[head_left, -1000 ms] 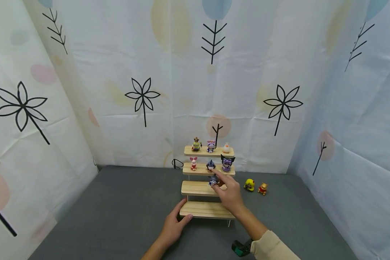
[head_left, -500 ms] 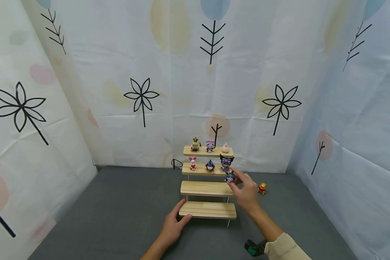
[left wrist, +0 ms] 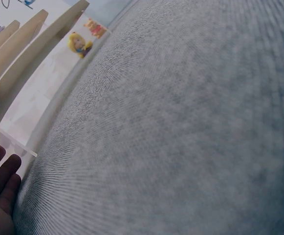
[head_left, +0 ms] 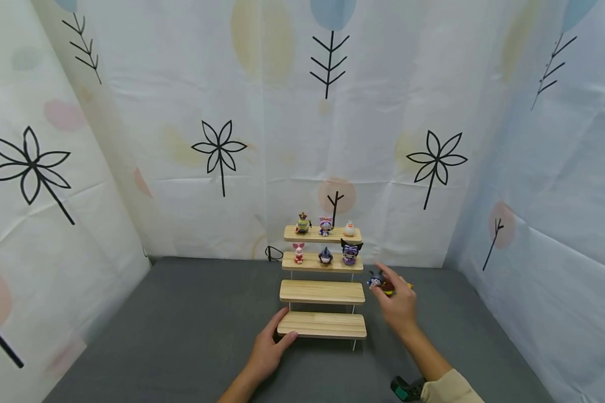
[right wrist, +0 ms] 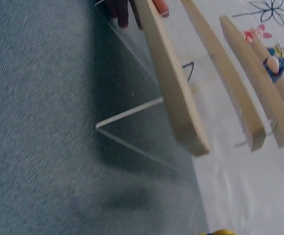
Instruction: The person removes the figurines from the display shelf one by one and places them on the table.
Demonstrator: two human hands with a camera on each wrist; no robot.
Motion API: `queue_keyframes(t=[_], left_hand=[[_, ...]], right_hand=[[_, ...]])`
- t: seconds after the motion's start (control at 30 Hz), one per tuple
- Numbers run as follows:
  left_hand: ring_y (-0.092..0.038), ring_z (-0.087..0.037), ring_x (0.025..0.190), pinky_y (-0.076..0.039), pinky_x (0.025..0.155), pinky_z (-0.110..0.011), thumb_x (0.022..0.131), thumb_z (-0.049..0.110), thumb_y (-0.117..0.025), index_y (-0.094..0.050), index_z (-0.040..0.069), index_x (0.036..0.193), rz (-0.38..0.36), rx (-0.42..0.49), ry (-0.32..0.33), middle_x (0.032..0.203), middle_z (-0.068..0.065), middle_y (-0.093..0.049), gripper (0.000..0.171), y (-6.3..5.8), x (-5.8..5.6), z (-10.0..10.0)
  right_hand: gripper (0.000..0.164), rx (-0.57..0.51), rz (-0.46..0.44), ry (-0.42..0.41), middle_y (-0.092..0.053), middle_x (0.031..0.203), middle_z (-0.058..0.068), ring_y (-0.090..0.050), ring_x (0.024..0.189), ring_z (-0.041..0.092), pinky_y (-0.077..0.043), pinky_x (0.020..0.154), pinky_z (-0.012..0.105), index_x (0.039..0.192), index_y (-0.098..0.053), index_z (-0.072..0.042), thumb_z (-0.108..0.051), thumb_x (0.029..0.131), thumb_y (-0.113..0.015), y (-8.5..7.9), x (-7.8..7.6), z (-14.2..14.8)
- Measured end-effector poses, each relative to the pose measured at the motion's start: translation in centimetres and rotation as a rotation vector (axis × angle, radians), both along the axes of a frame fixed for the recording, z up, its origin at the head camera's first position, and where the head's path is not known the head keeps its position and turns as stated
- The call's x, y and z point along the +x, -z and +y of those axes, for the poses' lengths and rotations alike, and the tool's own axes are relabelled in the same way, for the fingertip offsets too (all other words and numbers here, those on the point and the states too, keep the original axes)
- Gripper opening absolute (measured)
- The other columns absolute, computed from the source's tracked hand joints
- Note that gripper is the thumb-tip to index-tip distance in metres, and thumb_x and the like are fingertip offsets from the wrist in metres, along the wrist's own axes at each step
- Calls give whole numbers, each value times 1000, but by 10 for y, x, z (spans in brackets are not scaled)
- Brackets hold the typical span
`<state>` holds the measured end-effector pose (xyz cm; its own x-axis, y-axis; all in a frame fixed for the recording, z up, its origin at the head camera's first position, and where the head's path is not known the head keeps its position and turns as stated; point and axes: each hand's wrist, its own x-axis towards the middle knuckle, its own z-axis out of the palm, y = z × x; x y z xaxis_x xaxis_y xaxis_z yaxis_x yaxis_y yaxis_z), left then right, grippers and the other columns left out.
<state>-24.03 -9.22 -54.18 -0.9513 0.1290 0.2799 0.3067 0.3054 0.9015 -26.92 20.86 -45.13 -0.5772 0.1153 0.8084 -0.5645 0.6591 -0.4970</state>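
Right sleeve (head_left: 452, 389): one, cream-beige cloth. Device (head_left: 412, 388): one, black casing with green panel (head_left: 400, 393), beside that sleeve; attachment partly hidden, seemingly on the forearm. Left hand (head_left: 268, 351), right hand (head_left: 401, 309): bare.

Pale wooden four-tier stand (head_left: 322, 291), upright, small dark-topped figurine (head_left: 376, 280), held right of it

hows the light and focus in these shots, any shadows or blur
Head view: soft, even light, creases showing in the white patterned fabric backdrop; left wrist view: the grey textured tabletop blurs toward the right, the bare left fingers look shaded; right wrist view: a dark shadow lies beneath the lowest pale wooden shelf.
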Motion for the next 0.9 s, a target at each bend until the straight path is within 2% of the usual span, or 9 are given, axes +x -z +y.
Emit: queue_keyframes(t=[0.23, 0.4, 0.67, 0.8, 0.9], left_hand=[[-46, -34, 129, -33, 103, -56, 91, 25, -70, -44, 10, 145, -6, 8, 5, 142, -17, -49, 61, 0, 0, 0], [-47, -33, 128, -35, 102, -55, 91, 28, -69, -44, 11, 145, -3, -15, 7, 141, -17, -49, 62, -2, 2, 0], [-47, -34, 128, -35, 101, -56, 91, 30, -69, -44, 10, 145, -3, -32, -1, 140, -18, -50, 63, -2, 2, 0], [-46, -34, 128, -34, 102, -56, 91, 37, -68, -45, 11, 145, 5, -37, 2, 141, -17, -50, 64, 0, 1, -1], [-47, -34, 128, -35, 102, -56, 91, 37, -68, -45, 11, 144, 14, -38, 3, 140, -17, -50, 63, 1, 0, -1]], right_hand=[[55, -20, -99, 33, -68, 86, 12, -66, 71, 25, -51, 59, 31, 124, -64, -4, 9, 73, -80, 20, -5, 12], [51, -48, -210, 59, -68, 92, 15, -67, 77, 26, -54, 63, 35, 124, -63, -2, 8, 76, -78, 36, -11, 19], [47, -51, -330, 110, -67, 92, 20, -66, 80, 32, -53, 69, 45, 121, -63, 1, 8, 77, -77, 54, -22, 26], [45, -43, -392, 106, -68, 91, 22, -66, 81, 34, -53, 69, 46, 119, -61, 2, 7, 77, -77, 62, -29, 28], [44, -48, -426, 102, -68, 92, 24, -66, 83, 35, -53, 70, 47, 117, -61, 3, 8, 76, -76, 68, -34, 29]])
